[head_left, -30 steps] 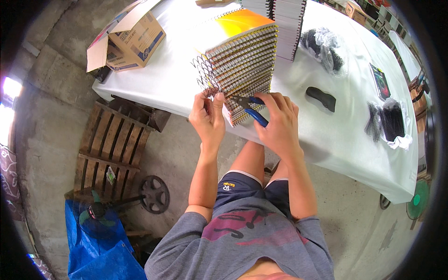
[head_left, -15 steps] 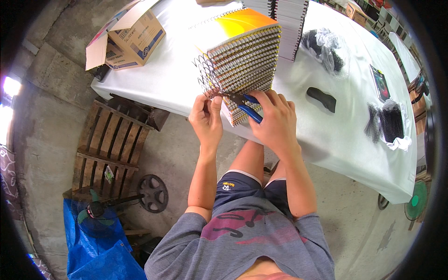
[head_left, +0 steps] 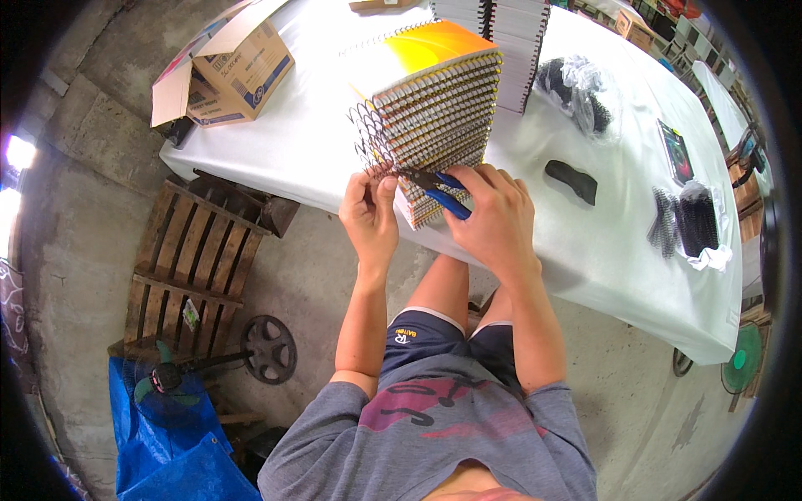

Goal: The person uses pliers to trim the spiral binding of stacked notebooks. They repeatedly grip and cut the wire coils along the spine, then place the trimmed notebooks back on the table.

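A tall stack of spiral-bound notebooks point(head_left: 443, 104) with a yellow-orange top cover stands at the table's near edge, its coil bindings facing me. Loose ends of black spiral coils point(head_left: 368, 134) stick out at the stack's left corner. My right hand point(head_left: 493, 209) is closed around pliers point(head_left: 451, 199) with blue handles, their dark jaws at a coil end low on that corner. My left hand point(head_left: 369, 209) pinches at the same spot, its thumb and fingertips by a coil end. The exact grip there is partly hidden by the fingers.
The white-covered table point(head_left: 576, 225) carries an open cardboard box point(head_left: 238, 79), another bound stack point(head_left: 516, 58), a black curved object point(head_left: 572, 181), and bundles of black coils point(head_left: 700, 221) in plastic. A wooden pallet point(head_left: 188, 259) and a fan point(head_left: 167, 377) are at the left.
Both hands and the pliers stay at nearly the same place on the stack's lower left corner. The view has shifted slightly.
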`<state>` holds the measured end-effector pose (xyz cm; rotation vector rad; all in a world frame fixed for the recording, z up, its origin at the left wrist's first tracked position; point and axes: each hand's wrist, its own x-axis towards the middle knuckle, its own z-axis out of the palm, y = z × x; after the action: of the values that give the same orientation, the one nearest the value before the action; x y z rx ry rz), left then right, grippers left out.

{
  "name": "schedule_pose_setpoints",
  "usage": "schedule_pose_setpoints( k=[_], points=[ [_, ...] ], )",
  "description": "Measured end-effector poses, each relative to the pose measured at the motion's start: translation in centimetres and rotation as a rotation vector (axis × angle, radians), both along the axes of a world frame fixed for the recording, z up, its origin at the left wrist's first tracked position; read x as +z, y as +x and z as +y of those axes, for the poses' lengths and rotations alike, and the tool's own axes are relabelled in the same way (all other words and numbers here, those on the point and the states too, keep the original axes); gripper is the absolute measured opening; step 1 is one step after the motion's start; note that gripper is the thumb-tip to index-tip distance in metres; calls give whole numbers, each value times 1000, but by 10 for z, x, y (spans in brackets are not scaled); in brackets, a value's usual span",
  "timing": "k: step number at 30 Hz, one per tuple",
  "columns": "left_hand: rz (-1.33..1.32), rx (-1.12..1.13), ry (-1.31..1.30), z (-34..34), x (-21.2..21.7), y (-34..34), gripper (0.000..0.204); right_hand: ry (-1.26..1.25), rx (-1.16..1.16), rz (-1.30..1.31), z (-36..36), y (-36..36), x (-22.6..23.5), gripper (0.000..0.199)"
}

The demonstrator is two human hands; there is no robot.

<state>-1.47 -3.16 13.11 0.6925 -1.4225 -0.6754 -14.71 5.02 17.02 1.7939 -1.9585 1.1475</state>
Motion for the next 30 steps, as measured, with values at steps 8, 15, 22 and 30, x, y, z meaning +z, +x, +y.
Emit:
schedule_pose_setpoints(
  k=[8, 15, 22, 30],
  points=[
    [-10, -7, 57, -3, -8, 2, 19, 188, -10, -121, 4, 0, 0, 37],
    [-25, -26, 61, 4, -3, 3, 20, 19, -41, 24, 9, -4, 4, 47],
    [-7, -71, 77, 4, -2, 4, 20, 36, -66, 32, 4, 3, 7, 45],
    [6, -78, 40, 2, -6, 3, 19, 28, -50, 62, 3, 4, 11, 34]
  ],
)
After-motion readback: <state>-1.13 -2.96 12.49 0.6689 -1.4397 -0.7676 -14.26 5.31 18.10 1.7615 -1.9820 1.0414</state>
